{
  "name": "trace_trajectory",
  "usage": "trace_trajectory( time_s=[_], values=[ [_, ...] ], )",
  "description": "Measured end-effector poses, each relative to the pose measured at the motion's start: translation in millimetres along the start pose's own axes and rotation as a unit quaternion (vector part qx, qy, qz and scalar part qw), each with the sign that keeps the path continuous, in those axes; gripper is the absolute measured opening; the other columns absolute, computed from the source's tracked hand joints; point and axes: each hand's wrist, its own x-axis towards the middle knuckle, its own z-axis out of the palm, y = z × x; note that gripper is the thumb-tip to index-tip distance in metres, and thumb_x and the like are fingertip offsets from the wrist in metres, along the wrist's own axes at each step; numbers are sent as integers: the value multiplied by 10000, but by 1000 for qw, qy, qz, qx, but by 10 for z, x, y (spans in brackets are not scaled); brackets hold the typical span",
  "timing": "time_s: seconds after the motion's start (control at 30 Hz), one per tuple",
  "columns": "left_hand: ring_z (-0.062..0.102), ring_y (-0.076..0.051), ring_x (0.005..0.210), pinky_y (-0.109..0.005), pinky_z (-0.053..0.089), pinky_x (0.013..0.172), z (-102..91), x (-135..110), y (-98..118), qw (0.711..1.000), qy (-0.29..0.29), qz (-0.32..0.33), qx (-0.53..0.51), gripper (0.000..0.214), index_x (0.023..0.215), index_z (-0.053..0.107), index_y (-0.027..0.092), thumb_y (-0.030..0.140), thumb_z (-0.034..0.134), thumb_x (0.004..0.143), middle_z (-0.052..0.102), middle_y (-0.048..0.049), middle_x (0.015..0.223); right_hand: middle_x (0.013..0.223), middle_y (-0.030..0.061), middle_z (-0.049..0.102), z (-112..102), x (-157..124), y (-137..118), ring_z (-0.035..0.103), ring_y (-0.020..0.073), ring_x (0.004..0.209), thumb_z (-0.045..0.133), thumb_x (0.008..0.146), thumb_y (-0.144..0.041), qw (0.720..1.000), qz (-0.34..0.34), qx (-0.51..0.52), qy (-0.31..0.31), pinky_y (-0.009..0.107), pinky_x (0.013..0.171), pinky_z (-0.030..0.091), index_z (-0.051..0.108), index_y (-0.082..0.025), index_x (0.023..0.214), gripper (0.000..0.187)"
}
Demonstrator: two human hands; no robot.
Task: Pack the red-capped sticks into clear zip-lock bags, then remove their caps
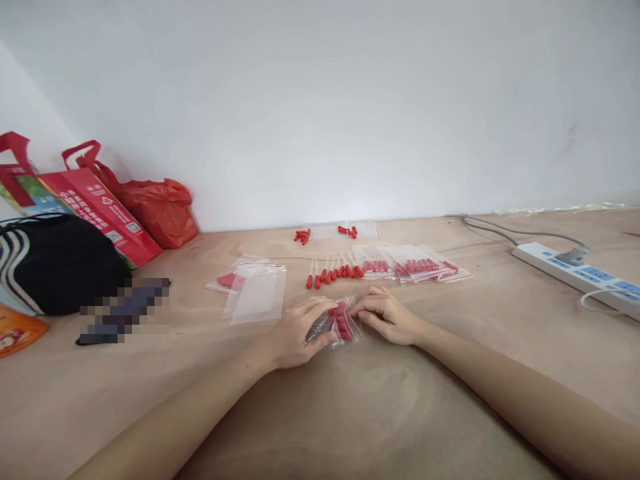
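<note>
Shows a black bag (75, 267) at nine o'clock, near a red shopping bag (93, 207) and a red plastic bag (163, 212); catches a printed orange item (19, 329) between eight and nine, a white power strip (557, 265) at three, pale wall (370, 100) at twelve.

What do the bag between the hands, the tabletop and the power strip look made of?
Bag: clear, glossy plastic film, wrinkled, showing red contents. Tabletop: probably wood or a wood-look sheet, dull, with swirling grain. Power strip: likely hard plastic, white, smooth, crisp-edged.

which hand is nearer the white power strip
Right. The right hand is left of the white power strip; the left hand is farther off, further left.
</note>
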Motion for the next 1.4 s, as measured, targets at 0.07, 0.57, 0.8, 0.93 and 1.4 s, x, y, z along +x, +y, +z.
trace_trajectory(
  time_s=[0.07, 0.57, 0.8, 0.93, 1.4],
  values=[
    [470, -223, 1129, -370, 431, 909, 19, -93, 29, 999, -2, -31, -4, 483, 1236, 388, 184, 310, 537, 794, 510, -115, 1214, 721, -6, 634, 35, 18, 3, 524, 142, 735, 483, 805, -217, 999, 39, 19, 18, 311, 720, 383, 620, -236, 893, 163],
    [555, -183, 960, -336, 457, 830, 172, -49, -27, 994, 50, -93, -41, 289, 1076, 497, 177, 225, 517, 791, 588, -61, 1043, 805, -11, 620, 80, 53, -83, 535, 161, 760, 730, 551, -329, 991, 125, 50, -10, 320, 712, 390, 563, -208, 852, 365],
    [542, -186, 983, -334, 440, 848, 136, -40, -8, 992, 28, -101, -64, 286, 1093, 497, 197, 258, 488, 814, 570, -61, 1089, 742, -6, 599, 88, 92, -152, 521, 133, 692, 686, 578, -294, 984, 165, 61, -8, 259, 625, 392, 563, -193, 756, 239],
    [536, -180, 987, -319, 433, 850, 142, -43, -16, 991, 16, -109, -73, 272, 1090, 496, 208, 269, 470, 825, 567, -52, 1080, 720, -5, 586, 67, 103, -170, 498, 118, 661, 680, 571, -276, 983, 169, 70, -12, 232, 588, 384, 556, -184, 721, 216],
    [547, -165, 916, -293, 432, 807, 158, -61, -48, 992, 13, -105, -74, 223, 1036, 512, 191, 268, 471, 831, 572, -44, 1014, 639, -19, 559, 64, 17, -81, 469, 85, 554, 568, 691, -198, 985, 111, 136, -12, 217, 544, 367, 601, -177, 838, 152]
  ],
)
